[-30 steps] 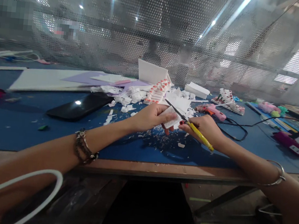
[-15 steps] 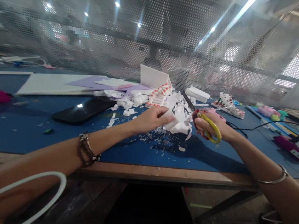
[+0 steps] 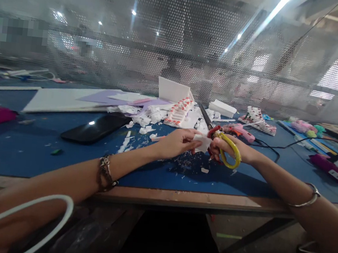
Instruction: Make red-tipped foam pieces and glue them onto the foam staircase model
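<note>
My left hand (image 3: 177, 142) pinches a small white foam piece (image 3: 202, 142) over the blue table (image 3: 27, 150). My right hand (image 3: 230, 149) grips scissors with yellow and red handles (image 3: 228, 149), fingers through the loops; the dark blades (image 3: 204, 115) point away toward the back. The two hands meet at the white piece, above a scatter of tiny white shavings (image 3: 186, 165).
A black phone (image 3: 96, 127) lies left of my hands. Behind are white scraps (image 3: 146, 116), a red-and-white stepped model (image 3: 178, 111), white and purple sheets (image 3: 66, 97), a pink glue gun (image 3: 239, 130) with a black cable (image 3: 271, 147), and a perforated screen (image 3: 166, 41).
The scissors turned in my right hand from edge-on to handles facing me. My left hand let go of the larger white scrap bundle and now pinches a small piece close to the scissors.
</note>
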A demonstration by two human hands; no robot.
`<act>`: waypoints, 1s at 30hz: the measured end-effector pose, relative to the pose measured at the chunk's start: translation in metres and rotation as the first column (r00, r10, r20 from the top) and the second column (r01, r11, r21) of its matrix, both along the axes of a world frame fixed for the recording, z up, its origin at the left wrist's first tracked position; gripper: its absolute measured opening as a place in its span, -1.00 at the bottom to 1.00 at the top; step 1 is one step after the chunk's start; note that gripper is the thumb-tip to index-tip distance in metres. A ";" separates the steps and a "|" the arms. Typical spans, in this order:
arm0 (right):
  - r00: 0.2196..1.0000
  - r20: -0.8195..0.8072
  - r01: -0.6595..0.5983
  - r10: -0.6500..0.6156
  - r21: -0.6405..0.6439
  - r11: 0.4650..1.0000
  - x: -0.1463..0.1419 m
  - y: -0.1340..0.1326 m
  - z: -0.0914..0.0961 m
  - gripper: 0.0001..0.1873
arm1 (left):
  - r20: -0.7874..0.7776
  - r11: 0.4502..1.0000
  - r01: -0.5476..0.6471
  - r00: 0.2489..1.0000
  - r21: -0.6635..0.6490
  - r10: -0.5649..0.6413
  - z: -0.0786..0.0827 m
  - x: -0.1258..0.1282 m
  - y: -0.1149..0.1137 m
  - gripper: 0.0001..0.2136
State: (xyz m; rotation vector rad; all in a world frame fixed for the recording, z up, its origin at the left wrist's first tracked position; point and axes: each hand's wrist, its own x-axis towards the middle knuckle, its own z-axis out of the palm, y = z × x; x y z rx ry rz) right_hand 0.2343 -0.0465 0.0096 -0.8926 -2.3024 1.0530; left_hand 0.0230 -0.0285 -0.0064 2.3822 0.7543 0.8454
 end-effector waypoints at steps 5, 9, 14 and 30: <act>1.000 -0.015 0.028 -0.027 0.023 0.999 0.008 0.006 0.000 -0.49 | 0.054 0.989 -0.144 0.988 0.023 0.143 0.006 -0.006 0.003 -0.66; 0.994 0.025 0.104 -0.106 0.056 0.993 0.026 0.006 0.011 -0.56 | 0.092 0.963 -0.267 0.960 0.026 0.264 0.016 -0.017 0.009 -0.70; 0.946 0.230 0.196 -0.228 0.153 0.969 0.055 0.000 0.034 -0.60 | 0.105 0.892 -0.449 0.890 0.043 0.443 0.025 -0.041 0.031 -0.67; 0.663 0.642 0.201 -0.385 0.342 0.918 0.118 0.007 0.018 -0.71 | -0.008 0.925 -0.370 0.929 -0.084 0.370 0.031 -0.054 0.036 -0.70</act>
